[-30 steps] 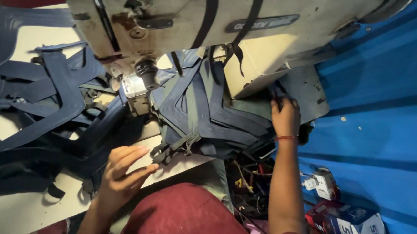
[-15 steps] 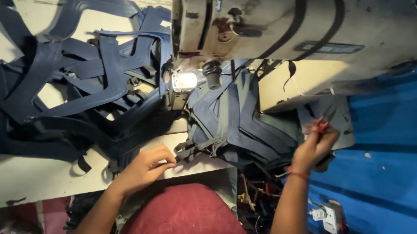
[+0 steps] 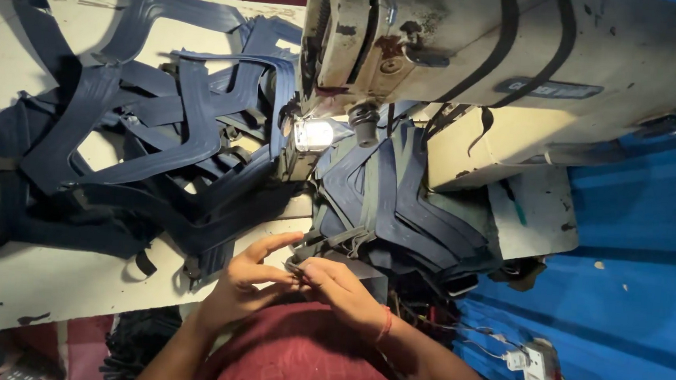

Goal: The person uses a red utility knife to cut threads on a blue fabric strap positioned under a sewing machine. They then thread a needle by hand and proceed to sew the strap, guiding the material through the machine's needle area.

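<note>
Both hands meet low centre, just in front of the person's dark red shirt (image 3: 294,361). Left hand (image 3: 248,283) and right hand (image 3: 339,289) come together w/ fingertips touching at the free end of a narrow olive-grey webbing strap (image 3: 334,241) — left grip has thumb and curled fingers pressed on the strap end, index finger stretched out above it; right grip pinches the same end from the other side. An orange-red thread band sits on the right wrist. The strap runs up from the fingers to a stack of navy padded strap pieces (image 3: 388,209), which lies under the arm of an off-white industrial sewing machine (image 3: 474,57) and hangs a bit over the front edge of the surface. A small work lamp (image 3: 314,134) glows bright by the needle area, just left of the stack; the needle itself is too dark to make out. To the left, a big loose heap of more navy shoulder-strap pieces (image 3: 159,146) spreads across the worn white surface (image 3: 38,288), some w/ olive webbing tails and dark buckles — the heap reaches close to the left hand but is not touched by it. Right side is blue wall/panelling (image 3: 634,258); low down there, a white plug adapter (image 3: 536,369) w/ cables, well apart from the hands.
</note>
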